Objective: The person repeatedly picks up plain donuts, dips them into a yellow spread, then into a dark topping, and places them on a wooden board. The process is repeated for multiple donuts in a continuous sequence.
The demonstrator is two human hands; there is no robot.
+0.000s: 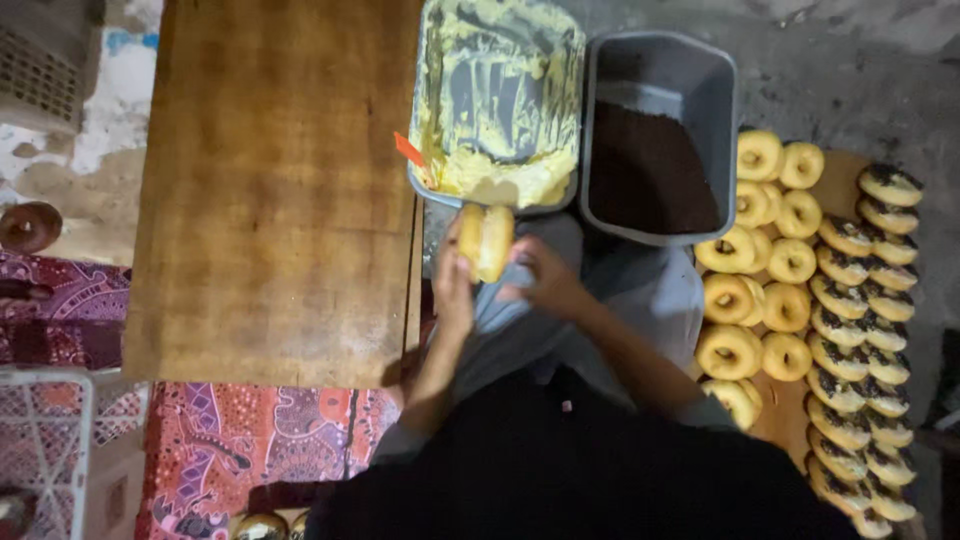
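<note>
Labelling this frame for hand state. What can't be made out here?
Head view only:
- Right hand: blurred; whether it holds a tool or touches the doughnut is unclear.
- Left hand: fingers behind the doughnut, grip hidden.
- Orange tool in the cream tray: mostly buried in cream.
- Doughnut rows: cut off by the bottom edge.

Left hand (455, 285) raised, right hand (540, 278) fingers curled.

golden doughnut (486, 240), grey tub (700, 85), paisley cloth (250, 440)
</note>
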